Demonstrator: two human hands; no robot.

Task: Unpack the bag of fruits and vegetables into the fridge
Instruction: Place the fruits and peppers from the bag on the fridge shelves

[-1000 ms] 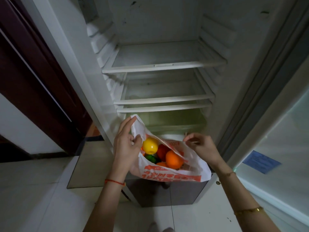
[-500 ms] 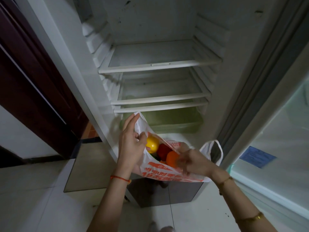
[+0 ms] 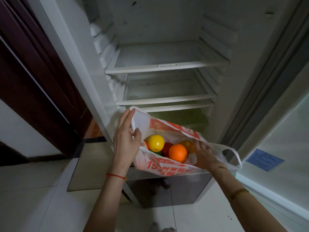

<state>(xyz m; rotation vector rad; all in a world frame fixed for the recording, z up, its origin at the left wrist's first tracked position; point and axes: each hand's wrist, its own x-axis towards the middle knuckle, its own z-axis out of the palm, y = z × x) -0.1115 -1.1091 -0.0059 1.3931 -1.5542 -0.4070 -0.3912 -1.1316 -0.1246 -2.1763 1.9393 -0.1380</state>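
Holding the bag (image 3: 168,166) open between both hands, the left hand (image 3: 126,141) was pinched on its rim while the right hand (image 3: 203,155), fingers spread and gripping nothing, reached beside the orange (image 3: 177,152); best to cup that fruit fully before lifting toward the fridge shelf (image 3: 167,100) above the hands

Floor (image 3: 41,206) is laid in pale glossy tiles. Dark maroon wooden door (image 3: 33,77) is seen at left, white wall (image 3: 18,131) below it. Room is dimly lit.
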